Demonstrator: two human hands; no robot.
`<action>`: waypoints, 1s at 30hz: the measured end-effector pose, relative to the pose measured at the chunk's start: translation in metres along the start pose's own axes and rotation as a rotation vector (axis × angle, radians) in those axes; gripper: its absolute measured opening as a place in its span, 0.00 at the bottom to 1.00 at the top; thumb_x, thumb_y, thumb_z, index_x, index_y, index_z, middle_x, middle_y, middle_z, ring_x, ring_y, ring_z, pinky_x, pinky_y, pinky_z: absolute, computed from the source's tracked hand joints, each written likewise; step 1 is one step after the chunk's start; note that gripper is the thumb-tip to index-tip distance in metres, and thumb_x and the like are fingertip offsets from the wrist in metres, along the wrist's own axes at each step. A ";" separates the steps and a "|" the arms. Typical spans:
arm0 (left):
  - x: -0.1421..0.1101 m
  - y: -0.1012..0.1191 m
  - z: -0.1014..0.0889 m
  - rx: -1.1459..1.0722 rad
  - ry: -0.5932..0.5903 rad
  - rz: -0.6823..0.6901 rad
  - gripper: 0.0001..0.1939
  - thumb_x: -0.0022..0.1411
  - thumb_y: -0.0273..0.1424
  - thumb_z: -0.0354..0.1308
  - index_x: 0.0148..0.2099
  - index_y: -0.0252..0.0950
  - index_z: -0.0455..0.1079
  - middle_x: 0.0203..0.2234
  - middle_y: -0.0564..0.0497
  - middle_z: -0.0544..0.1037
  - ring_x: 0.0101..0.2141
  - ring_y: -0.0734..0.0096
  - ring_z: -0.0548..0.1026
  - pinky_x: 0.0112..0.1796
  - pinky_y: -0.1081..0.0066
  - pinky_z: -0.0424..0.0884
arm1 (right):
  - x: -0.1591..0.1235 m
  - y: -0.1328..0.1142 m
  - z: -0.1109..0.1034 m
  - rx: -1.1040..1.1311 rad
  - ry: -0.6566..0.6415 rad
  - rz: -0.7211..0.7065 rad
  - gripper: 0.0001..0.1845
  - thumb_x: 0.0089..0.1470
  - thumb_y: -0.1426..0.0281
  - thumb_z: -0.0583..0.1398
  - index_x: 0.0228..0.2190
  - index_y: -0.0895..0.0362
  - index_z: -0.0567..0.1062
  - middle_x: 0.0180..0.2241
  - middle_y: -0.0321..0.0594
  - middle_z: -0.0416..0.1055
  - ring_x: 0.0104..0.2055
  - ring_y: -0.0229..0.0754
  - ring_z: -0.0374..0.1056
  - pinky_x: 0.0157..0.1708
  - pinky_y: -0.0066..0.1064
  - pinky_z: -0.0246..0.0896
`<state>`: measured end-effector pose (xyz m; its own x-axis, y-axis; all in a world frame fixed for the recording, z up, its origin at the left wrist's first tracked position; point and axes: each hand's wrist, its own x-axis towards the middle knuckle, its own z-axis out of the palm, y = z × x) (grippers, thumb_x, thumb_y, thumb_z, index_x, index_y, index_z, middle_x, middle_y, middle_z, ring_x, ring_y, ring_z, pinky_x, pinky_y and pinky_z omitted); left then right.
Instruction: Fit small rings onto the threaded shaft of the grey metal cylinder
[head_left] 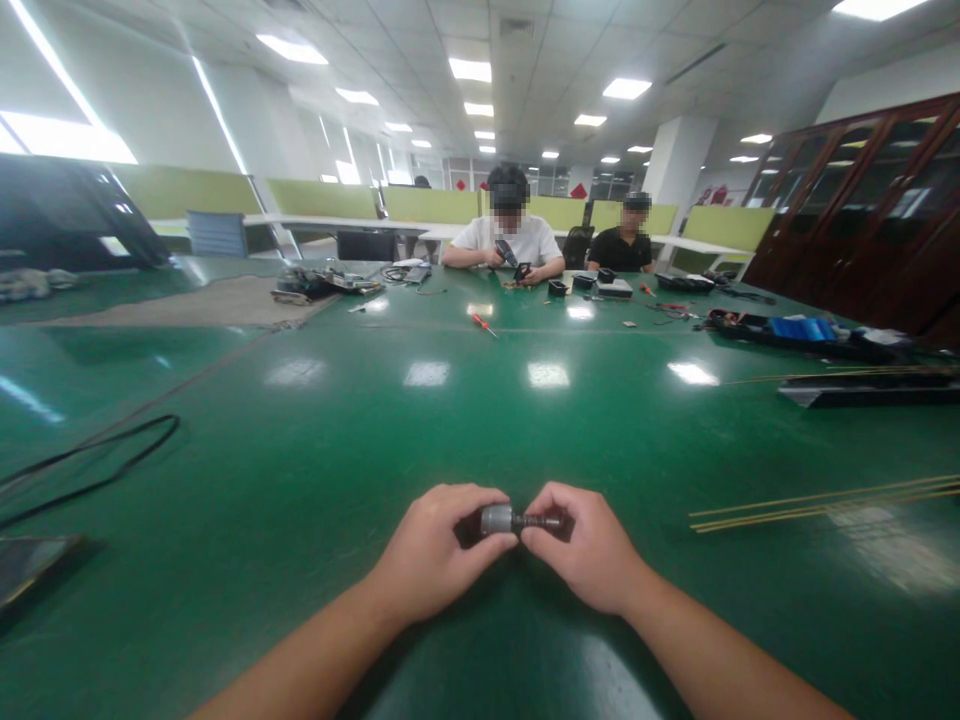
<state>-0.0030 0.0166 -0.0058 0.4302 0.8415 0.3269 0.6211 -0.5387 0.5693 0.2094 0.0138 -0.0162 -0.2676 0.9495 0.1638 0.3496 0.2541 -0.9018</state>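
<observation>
A person's two bare hands meet over a glossy green tabletop (360,430), near the middle of its near edge, around a small metal tool part (496,519). The left hand (435,550) has its fingers clamped on the wide grey cylinder end. The right hand (589,545) has its fingers closed on the thin, dark, ridged shaft that points to the right. The part lies level between the hands. Toward the right edge, thin yellowish rods (825,504) lie on the tabletop, and beyond them, a long dark tray holding something blue (802,329). At the left edge are a looped black cable (112,465) and the corner of a dark flat panel (34,565). A red-handled screwdriver (482,323) lies alone toward the far edge. At that edge, a person in white (504,240) holds a dark tool, and a person in black (622,248) sits to the right.
</observation>
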 end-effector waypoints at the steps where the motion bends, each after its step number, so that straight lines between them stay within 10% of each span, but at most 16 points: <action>1: 0.000 0.000 0.000 0.001 0.001 0.000 0.12 0.62 0.38 0.65 0.48 0.44 0.75 0.38 0.54 0.81 0.39 0.64 0.77 0.42 0.66 0.67 | 0.000 0.000 0.000 -0.001 -0.001 0.001 0.02 0.50 0.72 0.63 0.27 0.57 0.73 0.23 0.33 0.70 0.26 0.37 0.64 0.27 0.26 0.56; 30: 0.001 0.000 -0.003 0.002 0.019 0.004 0.11 0.61 0.36 0.65 0.46 0.44 0.75 0.36 0.55 0.81 0.36 0.64 0.76 0.40 0.66 0.66 | 0.001 0.000 -0.002 0.043 -0.012 0.009 0.02 0.50 0.72 0.63 0.27 0.57 0.73 0.23 0.32 0.69 0.26 0.37 0.64 0.27 0.26 0.56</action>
<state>-0.0040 0.0177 -0.0034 0.4204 0.8400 0.3430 0.6207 -0.5419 0.5666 0.2111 0.0147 -0.0156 -0.2756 0.9493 0.1511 0.3135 0.2373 -0.9195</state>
